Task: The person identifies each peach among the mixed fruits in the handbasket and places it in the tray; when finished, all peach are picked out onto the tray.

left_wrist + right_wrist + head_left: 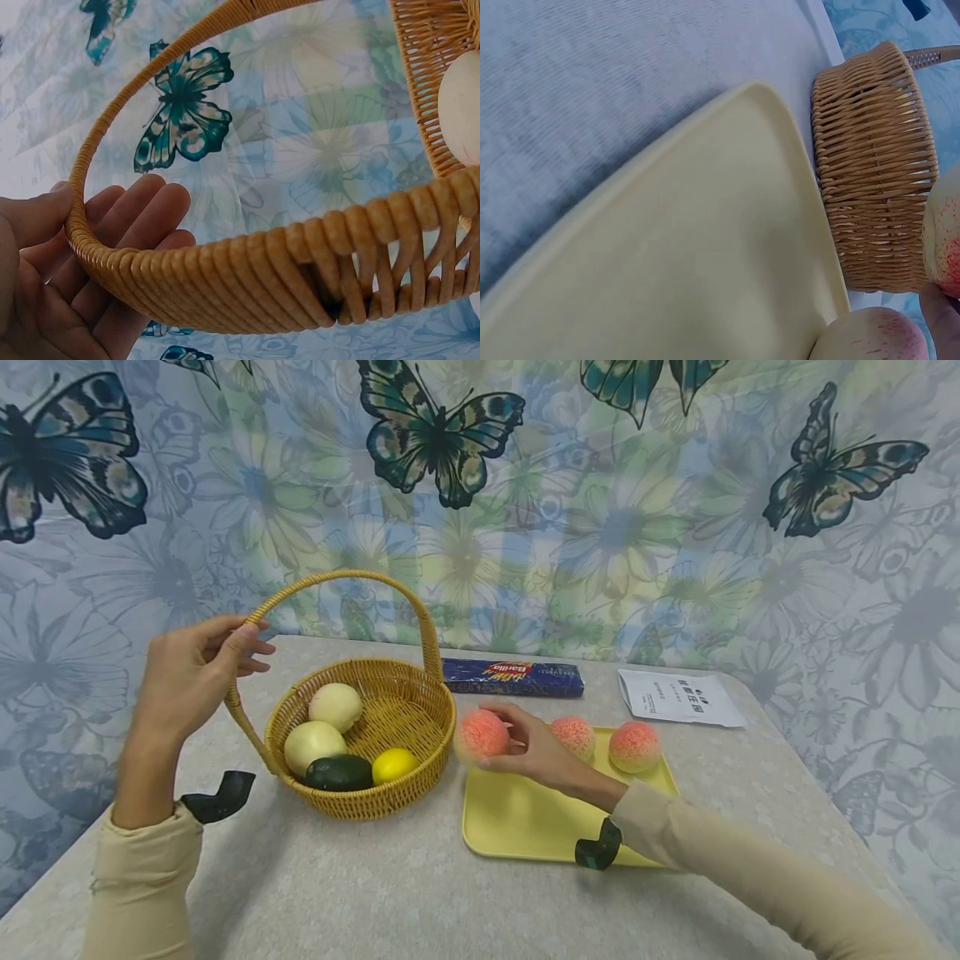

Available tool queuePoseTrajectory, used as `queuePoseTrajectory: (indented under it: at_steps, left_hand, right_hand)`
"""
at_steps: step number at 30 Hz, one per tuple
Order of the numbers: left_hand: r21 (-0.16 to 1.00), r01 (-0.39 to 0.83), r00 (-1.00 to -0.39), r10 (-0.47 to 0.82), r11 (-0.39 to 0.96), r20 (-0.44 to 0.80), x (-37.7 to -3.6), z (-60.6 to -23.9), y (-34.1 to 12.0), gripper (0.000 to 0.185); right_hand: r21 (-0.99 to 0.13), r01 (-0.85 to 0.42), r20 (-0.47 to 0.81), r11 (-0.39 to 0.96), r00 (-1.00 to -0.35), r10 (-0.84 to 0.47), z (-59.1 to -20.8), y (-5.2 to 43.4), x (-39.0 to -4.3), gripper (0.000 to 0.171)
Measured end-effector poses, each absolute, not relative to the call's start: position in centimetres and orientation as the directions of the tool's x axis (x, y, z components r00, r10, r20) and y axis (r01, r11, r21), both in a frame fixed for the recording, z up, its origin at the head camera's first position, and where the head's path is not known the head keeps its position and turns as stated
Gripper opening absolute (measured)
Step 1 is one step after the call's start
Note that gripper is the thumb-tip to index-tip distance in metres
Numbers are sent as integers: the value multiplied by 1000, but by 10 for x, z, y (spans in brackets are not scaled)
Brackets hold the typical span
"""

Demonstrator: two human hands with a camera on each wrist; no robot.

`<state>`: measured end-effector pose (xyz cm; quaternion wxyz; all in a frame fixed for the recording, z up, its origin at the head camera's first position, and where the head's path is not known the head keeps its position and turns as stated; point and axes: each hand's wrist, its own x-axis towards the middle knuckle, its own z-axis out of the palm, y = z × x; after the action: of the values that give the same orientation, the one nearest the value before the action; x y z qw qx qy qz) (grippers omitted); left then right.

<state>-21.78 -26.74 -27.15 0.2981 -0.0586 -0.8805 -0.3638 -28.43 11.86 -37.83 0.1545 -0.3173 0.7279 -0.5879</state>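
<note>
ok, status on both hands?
Left hand grips woven wicker basket handle. Right hand holds pink round peach between basket and yellow plastic tray. Path clear.

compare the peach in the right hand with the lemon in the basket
The peach is pink-red and speckled; the lemon is plain yellow. The peach looks larger than the lemon. The peach is gripped by the right hand at the left edge of the tray, while the lemon lies untouched inside the basket, beside an avocado. Both are roundish fruit.
</note>
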Motion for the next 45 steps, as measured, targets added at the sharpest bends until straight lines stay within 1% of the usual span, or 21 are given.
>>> queuePoseTrajectory:
  at_steps: [9, 17, 23, 29, 34, 41, 45]
  left_hand:
    - [605, 307, -821, -118, 735, 559, -218, -271, -269, 35]
    - [603, 306, -820, -118, 736, 560, -218, -271, -269, 36]
    - [600, 310, -819, -114, 737, 562, -217, -272, -268, 36]
    - [602, 310, -820, -113, 736, 561, -217, -272, -268, 35]
    - [599, 308, -822, -111, 739, 559, -217, -272, -268, 35]
    - [599, 298, -826, -114, 743, 552, -218, -272, -270, 36]
    - [601, 295, -827, -117, 743, 551, -218, -272, -269, 37]
  right_hand:
    - [-954, -274, 136, 124, -761, -635, -388, 132, -279, 69]
    - [-941, -315, 171, 120, -753, -635, -397, 136, -276, 73]
    - [-941, -307, 150, 145, -760, -632, -400, 140, -272, 70]
    - [-930, -327, 142, 170, -744, -653, -407, 147, -270, 68]
    - [-938, -315, 142, 143, -728, -671, -413, 151, -269, 66]
    - [-944, -294, 123, 151, -737, -665, -416, 156, -265, 69]
    - [-945, -300, 135, 132, -722, -678, -419, 159, -265, 69]
